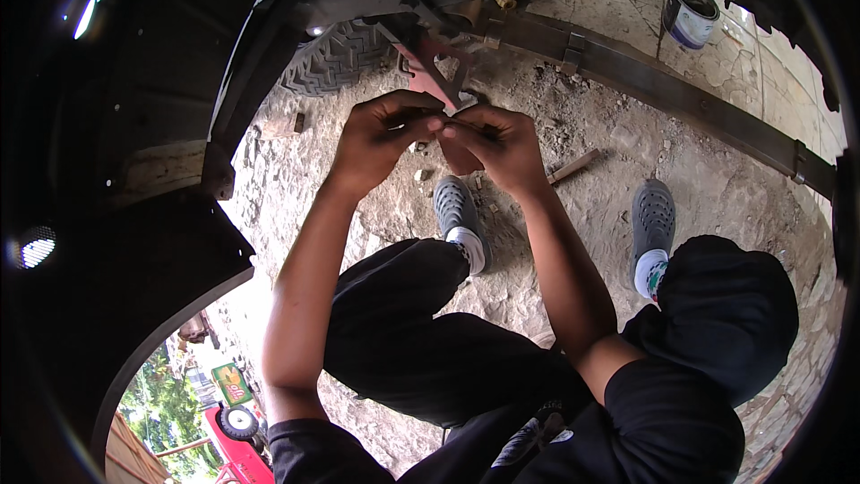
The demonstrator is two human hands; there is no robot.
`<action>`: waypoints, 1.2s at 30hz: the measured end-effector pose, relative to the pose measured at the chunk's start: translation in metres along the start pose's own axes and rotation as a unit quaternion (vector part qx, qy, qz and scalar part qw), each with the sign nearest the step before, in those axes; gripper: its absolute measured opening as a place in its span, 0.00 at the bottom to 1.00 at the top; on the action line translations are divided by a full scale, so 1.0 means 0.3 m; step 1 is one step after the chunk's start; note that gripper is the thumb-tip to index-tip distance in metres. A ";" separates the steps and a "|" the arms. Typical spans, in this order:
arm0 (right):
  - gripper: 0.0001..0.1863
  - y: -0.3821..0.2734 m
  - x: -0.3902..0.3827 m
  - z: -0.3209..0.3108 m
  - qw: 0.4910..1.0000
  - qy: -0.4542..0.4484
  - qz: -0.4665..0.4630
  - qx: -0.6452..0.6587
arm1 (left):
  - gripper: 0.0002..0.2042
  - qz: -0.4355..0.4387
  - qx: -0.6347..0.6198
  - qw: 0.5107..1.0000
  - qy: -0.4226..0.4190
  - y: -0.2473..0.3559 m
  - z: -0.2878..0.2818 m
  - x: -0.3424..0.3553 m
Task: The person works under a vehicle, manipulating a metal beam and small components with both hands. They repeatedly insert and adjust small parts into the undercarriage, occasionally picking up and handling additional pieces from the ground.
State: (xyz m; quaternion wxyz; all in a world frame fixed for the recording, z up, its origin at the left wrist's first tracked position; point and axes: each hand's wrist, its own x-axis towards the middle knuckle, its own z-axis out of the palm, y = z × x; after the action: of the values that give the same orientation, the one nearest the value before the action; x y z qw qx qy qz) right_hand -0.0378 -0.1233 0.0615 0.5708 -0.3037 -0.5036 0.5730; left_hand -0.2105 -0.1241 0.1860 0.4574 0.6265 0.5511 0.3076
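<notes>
Here, two hands (369, 145) (503, 148) meeting, two grey shoes (455, 203) (653, 215), one can (691, 18).

Left fingers (419, 130) and right fingers (463, 137) close together above rough ground (735, 179), near a red bracket (425, 73).

- The pale brown uneven ground (726, 188) looked rough, dry and dusty.
- The long dark straight-edged beam (663, 82) was smooth metal with a dull sheen.
- The black chunky-treaded tyre (336, 60) was matt, deeply ridged rubber.
- The angular pinkish-red bracket (425, 72) looked like matt painted metal.
- The grey perforated shoes (653, 215) looked like smooth, matt moulded plastic.
- The loose black trousers (417, 354) were soft matt cloth.
- The short brown stick (575, 167) looked like unfinished wood.
</notes>
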 end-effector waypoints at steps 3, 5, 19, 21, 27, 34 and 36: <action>0.06 -0.006 -0.003 -0.001 1.000 0.000 0.013 0.003 | 0.09 -0.005 0.005 1.000 0.005 0.002 0.003 0.002; 0.06 -0.023 -0.001 0.003 1.000 -0.002 -0.002 0.007 | 0.10 -0.013 0.001 1.000 0.018 0.010 -0.002 0.006; 0.07 -0.059 0.000 -0.034 0.986 -0.087 0.034 0.140 | 0.08 0.041 0.045 0.997 0.037 0.062 0.029 -0.005; 0.07 -0.064 0.000 -0.042 0.985 -0.100 0.042 0.134 | 0.09 0.031 -0.012 0.999 0.023 0.060 0.025 -0.008; 0.11 -0.092 0.004 -0.044 0.985 -0.119 0.023 0.123 | 0.10 -0.017 -0.217 0.976 -0.018 0.052 0.016 -0.016; 0.12 -0.118 -0.010 -0.055 0.968 -0.133 0.051 0.205 | 0.08 -0.004 -0.123 0.992 -0.015 0.042 0.027 -0.029; 0.13 -0.129 -0.008 -0.064 0.975 -0.126 0.039 0.179 | 0.08 -0.004 -0.100 0.995 -0.006 0.048 0.034 -0.029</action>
State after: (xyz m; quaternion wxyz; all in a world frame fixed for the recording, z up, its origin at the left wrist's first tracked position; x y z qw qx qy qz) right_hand -0.0062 -0.1273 0.0909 0.5249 -0.1409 -0.4486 0.7096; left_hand -0.1972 -0.1347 0.1963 0.5221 0.5775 0.5172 0.3557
